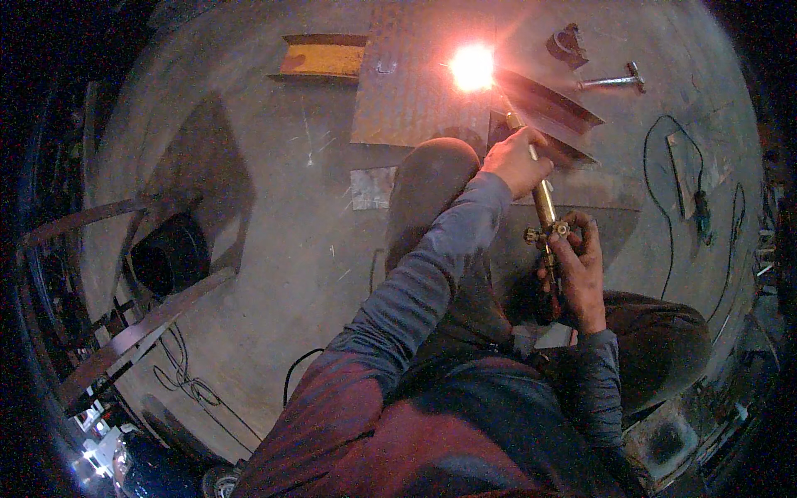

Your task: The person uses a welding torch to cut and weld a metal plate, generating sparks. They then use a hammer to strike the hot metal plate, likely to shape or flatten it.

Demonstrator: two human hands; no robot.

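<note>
My left hand (512,162) grips the upper tube of a brass cutting torch (543,196), which slants up toward a bright pinkish-white glow. My right hand (579,266) is closed around the lower handle, thumb and fingers at the round valve knobs (560,230). The glow hides the torch tip and the spot under it, at the top of a patterned steel plate (398,100) lying on the floor. A rusty steel beam (556,108) angles away to the right of the glow, beside and partly behind my left hand.
A yellow beam piece (320,60), a T-handled tool (610,79), a dark clamp-like piece (564,46) and a cabled hand tool (702,217) lie on the concrete. At left stand a curved metal frame (100,216), a black bucket (170,253) and loose cables (178,373). My knees flank the torch.
</note>
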